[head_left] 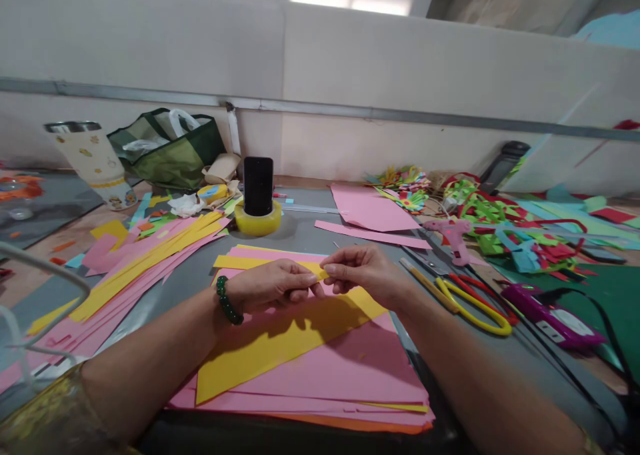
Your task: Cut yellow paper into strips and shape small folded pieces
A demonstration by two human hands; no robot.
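Note:
Both hands meet above a stack of pink paper (340, 368). My left hand (273, 285), with a green bead bracelet at the wrist, pinches a narrow yellow paper strip (324, 273) between thumb and finger. Close beside it, my right hand (360, 273) grips the same strip with its fingertips. Part of the strip is hidden by the fingers. Beneath the hands a wide yellow paper sheet (260, 355) lies slantwise on the stack. Another yellow band (235, 262) shows behind my left hand.
Scissors with yellow handles (475, 305), a pink glue gun (453, 235) and a purple device (553, 315) lie on the right. Behind stands a phone (259, 185) in a yellow tape roll (259, 220). Yellow and pink strips (150, 261) spread leftward, near a tumbler (93, 165).

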